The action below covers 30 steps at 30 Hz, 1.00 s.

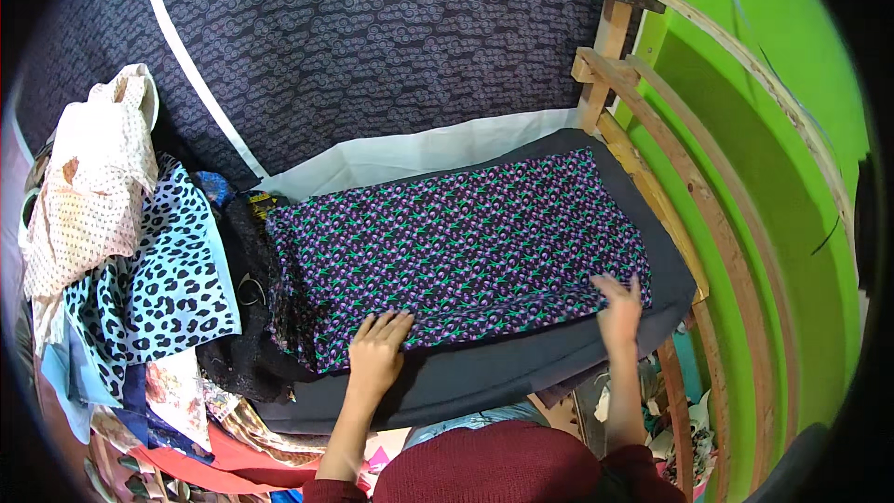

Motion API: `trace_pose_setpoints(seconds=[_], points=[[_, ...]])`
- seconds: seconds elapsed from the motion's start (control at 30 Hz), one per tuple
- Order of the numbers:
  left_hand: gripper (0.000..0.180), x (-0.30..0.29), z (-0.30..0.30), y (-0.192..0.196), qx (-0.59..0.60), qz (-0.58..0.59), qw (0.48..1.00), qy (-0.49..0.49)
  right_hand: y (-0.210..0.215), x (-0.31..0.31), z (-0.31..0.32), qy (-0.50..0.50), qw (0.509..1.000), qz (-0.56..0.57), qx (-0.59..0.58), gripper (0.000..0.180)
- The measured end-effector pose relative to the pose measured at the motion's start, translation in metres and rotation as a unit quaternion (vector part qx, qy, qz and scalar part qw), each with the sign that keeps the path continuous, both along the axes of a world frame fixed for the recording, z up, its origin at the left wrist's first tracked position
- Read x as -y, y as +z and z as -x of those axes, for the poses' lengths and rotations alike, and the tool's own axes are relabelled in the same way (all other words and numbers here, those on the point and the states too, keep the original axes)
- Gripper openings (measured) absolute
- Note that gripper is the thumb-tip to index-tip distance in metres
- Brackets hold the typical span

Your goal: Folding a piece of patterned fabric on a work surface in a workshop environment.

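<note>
A dark garment with a small purple, green and white floral print [456,251] lies spread lengthwise over a dark grey padded surface [521,363]. Its left end is bunched into folds, while the rest looks mostly flat, with a crease along the near edge. My left hand [377,345] rests palm down on the near edge, left of the middle, fingers stretched out. At the near right corner is my right hand [618,312], its fingers apart and touching or just over the cloth. I see nothing held in either hand.
Left of the print lie a black lacy cloth [237,345], a blue leopard-spotted cloth [182,289] and a cream patterned garment [98,186], heaped together. A wooden slatted frame [708,196] stands on the right before a green wall [792,56]. A dark patterned curtain [391,37] hangs behind.
</note>
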<state>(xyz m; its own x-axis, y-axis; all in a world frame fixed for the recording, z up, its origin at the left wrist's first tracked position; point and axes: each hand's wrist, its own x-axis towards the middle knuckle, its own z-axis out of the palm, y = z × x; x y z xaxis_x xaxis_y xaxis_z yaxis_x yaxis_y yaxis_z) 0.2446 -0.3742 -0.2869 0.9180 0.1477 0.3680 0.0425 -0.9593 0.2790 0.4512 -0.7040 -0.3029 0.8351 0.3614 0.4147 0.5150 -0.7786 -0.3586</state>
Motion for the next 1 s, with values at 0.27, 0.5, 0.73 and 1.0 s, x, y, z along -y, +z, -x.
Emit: trace_pose_setpoints(seconds=[0.27, 0.5, 0.73, 1.0], points=[[0.051, -0.022, 0.041, 0.005, -0.025, -0.037, 0.994, 0.103, 0.016, 0.043, -0.054, -0.055, 0.983, -0.058, 0.166, 0.048], [0.040, -0.024, 0.076, 0.008, 0.058, -0.069, 0.983, 0.159, 0.017, 0.058, -0.060, 0.017, 0.990, -0.095, 0.102, 0.054], [0.024, -0.022, 0.109, 0.049, 0.127, -0.249, 0.945, 0.169, 0.012, 0.062, -0.028, 0.056, 0.996, 0.038, -0.063, 0.061], [0.036, -0.012, 0.139, -0.001, -0.112, -0.030, 0.981, 0.154, 0.006, 0.072, -0.033, 0.078, 0.989, 0.095, -0.085, 0.063]])
